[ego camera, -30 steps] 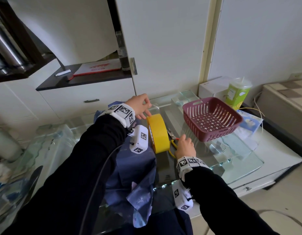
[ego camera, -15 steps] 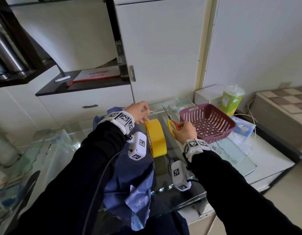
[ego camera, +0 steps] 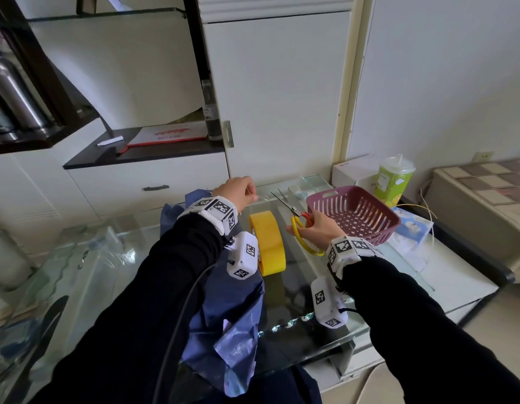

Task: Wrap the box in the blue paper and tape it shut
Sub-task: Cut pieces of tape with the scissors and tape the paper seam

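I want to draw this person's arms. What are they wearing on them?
Long black sleeves cover both arms. Each wrist has a white band printed with black square code patterns, and a small white box with the same patterns hangs below it. A dark cable runs along the left sleeve.

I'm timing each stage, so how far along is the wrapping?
Done: the blue paper is already gathered around something, presumably the box, though its near end looks loose. In hand: the left hand pinches a clear strip pulled from the yellow tape roll, and the right hand holds open scissors near it. Left: cutting the strip and taping the paper shut.
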### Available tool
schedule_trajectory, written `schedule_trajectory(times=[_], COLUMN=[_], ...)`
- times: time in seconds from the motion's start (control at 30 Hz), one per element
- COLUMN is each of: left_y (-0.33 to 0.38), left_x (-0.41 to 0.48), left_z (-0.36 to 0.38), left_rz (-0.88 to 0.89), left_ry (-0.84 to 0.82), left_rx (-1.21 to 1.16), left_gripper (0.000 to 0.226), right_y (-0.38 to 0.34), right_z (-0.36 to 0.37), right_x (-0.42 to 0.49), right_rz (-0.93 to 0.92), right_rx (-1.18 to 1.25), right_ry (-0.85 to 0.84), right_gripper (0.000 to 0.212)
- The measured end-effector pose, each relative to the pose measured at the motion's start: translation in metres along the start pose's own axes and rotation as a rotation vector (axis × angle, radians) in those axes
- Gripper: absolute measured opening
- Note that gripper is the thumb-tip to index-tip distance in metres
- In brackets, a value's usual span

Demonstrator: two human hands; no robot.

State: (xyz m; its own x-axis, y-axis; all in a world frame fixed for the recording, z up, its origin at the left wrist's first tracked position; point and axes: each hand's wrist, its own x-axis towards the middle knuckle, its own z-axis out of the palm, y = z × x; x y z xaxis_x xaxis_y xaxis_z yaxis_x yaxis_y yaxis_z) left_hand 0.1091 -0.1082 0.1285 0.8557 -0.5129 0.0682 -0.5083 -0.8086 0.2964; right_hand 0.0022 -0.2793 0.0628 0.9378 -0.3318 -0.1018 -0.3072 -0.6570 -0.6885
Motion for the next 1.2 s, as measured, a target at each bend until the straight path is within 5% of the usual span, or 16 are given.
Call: schedule_trajectory(times=[0.17,0.4,0.83,1.2], left_y=[0.005,0.001,0.0,-0.002], left_x=[0.001,-0.005,-0.011,-0.012], left_z=[0.009,0.015,0.034,0.042], left_rz=[0.037,0.075,0.14,0.109], left_ry=[0.048,0.086,0.042,0.048], left_rx=[-0.014,-0.056,-0.183,-0.218], left_gripper=[0.013,0.009,0.015,0.013], right_y=[0.011,0.01,0.002,-0.011], right_z=[-0.01,-0.014,-0.005,-0.013], right_x=[-0.003,0.006,0.019,0.013], right_rz=[-0.011,-0.054,-0.099,-0.128], right_rx=[-0.162,-0.276,-0.34,-0.535], right_ry=[-0.031,-0.068,-0.085,-0.061], right_gripper=[0.047,0.076,0.049,0.054])
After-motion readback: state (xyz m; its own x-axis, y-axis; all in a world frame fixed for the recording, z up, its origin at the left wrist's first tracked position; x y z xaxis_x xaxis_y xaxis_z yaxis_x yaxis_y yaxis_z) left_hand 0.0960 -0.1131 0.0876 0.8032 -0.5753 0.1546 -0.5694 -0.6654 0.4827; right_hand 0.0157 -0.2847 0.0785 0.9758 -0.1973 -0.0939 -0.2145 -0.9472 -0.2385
